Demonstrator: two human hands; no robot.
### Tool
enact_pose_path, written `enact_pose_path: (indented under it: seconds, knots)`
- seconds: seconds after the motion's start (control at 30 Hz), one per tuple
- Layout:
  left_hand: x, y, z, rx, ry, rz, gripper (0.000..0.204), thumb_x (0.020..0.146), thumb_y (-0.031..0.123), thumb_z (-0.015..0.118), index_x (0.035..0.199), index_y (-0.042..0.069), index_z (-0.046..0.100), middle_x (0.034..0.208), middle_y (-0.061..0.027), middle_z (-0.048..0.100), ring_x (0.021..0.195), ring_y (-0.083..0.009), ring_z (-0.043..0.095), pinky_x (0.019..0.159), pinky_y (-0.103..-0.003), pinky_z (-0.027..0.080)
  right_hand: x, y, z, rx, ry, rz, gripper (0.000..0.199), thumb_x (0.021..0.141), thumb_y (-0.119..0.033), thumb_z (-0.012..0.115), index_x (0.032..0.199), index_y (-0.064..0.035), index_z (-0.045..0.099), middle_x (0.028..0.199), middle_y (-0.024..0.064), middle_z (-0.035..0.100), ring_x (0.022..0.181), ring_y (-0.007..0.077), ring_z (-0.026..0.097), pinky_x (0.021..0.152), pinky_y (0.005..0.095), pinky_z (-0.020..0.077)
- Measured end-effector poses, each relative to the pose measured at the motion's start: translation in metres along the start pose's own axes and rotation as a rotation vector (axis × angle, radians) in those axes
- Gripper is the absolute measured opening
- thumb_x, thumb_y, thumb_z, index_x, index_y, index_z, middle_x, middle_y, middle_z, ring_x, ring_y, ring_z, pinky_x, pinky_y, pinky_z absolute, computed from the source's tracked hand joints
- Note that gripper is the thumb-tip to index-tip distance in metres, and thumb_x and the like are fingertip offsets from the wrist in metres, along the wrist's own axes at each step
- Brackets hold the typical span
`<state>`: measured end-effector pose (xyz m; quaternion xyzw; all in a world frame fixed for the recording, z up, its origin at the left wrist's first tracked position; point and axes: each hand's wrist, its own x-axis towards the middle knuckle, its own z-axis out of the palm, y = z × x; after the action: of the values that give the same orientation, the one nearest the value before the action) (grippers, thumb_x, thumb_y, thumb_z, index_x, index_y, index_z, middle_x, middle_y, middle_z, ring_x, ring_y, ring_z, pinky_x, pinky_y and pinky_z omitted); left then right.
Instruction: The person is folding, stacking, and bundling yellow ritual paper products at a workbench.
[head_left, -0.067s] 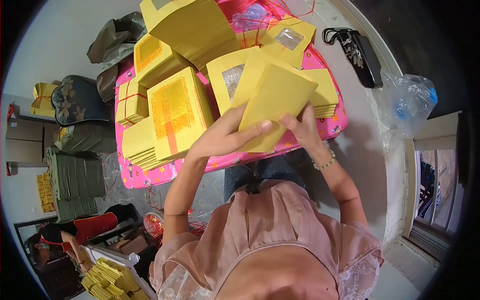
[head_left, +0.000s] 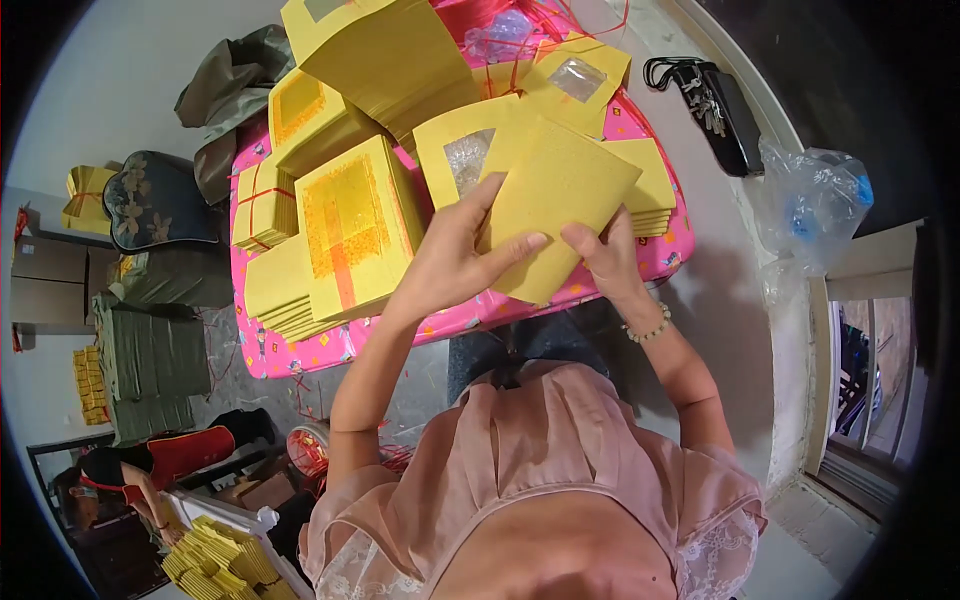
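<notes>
In front of me, above the near edge of a pink patterned tabletop [head_left: 480,327], I hold folded yellow paper [head_left: 565,205], tilted with one corner toward me. My left hand [head_left: 460,250] grips its left side, thumb on top and fingers behind. At the lower right edge my right hand [head_left: 610,255] pinches it, thumb on top; those fingers are partly hidden. Behind it lies a yellow paper piece with a silvery patch [head_left: 466,160]. To the left of my left hand stands a thick stack of yellow paper [head_left: 345,225] with an orange and gold printed square.
Red-tied yellow bundles [head_left: 262,205] and a large raised stack [head_left: 390,65] crowd the table's left and back. A black pouch with keys [head_left: 715,115] and a clear plastic bag [head_left: 815,205] lie at the right. Lower left, another person [head_left: 160,465] handles yellow bundles [head_left: 225,560].
The yellow paper in my hands has turned slightly, so more of its broad face shows. My left fingers have shifted a little up along its left edge.
</notes>
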<state>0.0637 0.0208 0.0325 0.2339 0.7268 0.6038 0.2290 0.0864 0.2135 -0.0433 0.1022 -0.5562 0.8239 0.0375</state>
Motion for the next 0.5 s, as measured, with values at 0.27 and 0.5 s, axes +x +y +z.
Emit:
enact_pose_path:
  seconds: [0.27, 0.5]
  knots:
    - [0.019, -0.028, 0.013, 0.194, 0.439, 0.376, 0.070, 0.078, 0.016, 0.077, 0.134, -0.003, 0.038, 0.119, -0.0140, 0.054, 0.108, -0.0222, 0.054, 0.093, -0.033, 0.044, 0.001, -0.005, 0.002, -0.039, 0.090, -0.027, 0.048, 0.084, -0.016, 0.071, 0.122, 0.0017, 0.048, 0.112, 0.0091, 0.061, 0.100, 0.0137, 0.059, 0.086, 0.0289, 0.0484]
    - [0.021, -0.033, 0.026, -0.279, 0.240, 0.196, 0.045, 0.091, 0.008, 0.060, 0.130, -0.004, 0.039, 0.117, -0.0119, 0.055, 0.109, -0.0145, 0.051, 0.095, -0.029, 0.041, 0.004, -0.009, 0.000, -0.039, 0.119, 0.010, 0.047, 0.083, -0.007, 0.071, 0.123, 0.0008, 0.047, 0.112, 0.0089, 0.061, 0.099, 0.0131, 0.060, 0.085, 0.0277, 0.0497]
